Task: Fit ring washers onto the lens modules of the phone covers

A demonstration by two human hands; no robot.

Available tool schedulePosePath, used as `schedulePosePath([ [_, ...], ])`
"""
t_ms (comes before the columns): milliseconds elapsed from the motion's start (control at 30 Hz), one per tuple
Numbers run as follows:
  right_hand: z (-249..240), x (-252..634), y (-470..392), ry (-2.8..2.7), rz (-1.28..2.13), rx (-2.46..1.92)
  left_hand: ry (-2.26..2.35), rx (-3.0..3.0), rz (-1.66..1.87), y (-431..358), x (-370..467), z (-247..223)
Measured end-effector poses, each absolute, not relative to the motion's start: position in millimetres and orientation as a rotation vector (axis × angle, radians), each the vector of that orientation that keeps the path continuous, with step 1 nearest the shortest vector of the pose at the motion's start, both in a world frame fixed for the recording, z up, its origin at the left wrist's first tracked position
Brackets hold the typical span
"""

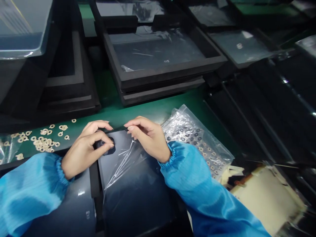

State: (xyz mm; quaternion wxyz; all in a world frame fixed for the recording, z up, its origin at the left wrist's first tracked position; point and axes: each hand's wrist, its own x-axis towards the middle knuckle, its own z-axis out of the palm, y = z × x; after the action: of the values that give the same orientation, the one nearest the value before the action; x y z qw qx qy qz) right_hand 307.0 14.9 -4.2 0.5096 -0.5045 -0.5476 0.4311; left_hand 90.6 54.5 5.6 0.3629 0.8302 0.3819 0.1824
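A dark blue tablet back panel (pixel 138 191) lies in front of me with a black camera module (pixel 111 150) at its upper left corner. My left hand (pixel 86 146) is over that corner, its thumb and index fingertip pinched together at the module. Anything between those fingertips is too small to make out. At the panel's top edge, my right hand (pixel 150 136) has its thumb and index finger closed on the clear protective film (pixel 123 161). Creases in the film run down and left from these fingers. Both arms wear blue sleeves.
Loose ring-shaped pieces (pixel 44 143) lie on the green table (pixel 148 110) at left. A clear bag (pixel 197 138) of similar rings is at right, near a cream-coloured block (pixel 269 194). Black foam trays (pixel 163 75) with panels stand behind; another panel (pixel 71 210) lies at lower left.
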Motion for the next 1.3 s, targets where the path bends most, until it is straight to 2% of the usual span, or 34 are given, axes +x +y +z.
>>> schedulePosePath([
  [367,-7,305,15,-1.382,0.994,-1.189,1.068,1.532,0.177,68,104,17],
  [633,-13,302,16,-1.378,0.983,-1.195,0.993,1.646,0.191,69,105,11],
  [733,-14,303,18,-1.401,1.025,-1.261,1.035,1.723,0.239,67,92,22],
  [900,-12,306,19,-1.565,0.981,-1.311,1.289,2.101,0.427,41,5,73],
  [1067,-9,304,11,-1.794,0.819,-1.291,2.197,1.641,0.743,-3,-128,110],
  [1167,-12,302,8,-1.938,0.643,-1.303,2.523,1.339,0.833,-31,-197,109],
  [1300,-8,296,6,-1.999,0.525,-1.337,2.587,1.342,0.785,-53,-236,84],
])
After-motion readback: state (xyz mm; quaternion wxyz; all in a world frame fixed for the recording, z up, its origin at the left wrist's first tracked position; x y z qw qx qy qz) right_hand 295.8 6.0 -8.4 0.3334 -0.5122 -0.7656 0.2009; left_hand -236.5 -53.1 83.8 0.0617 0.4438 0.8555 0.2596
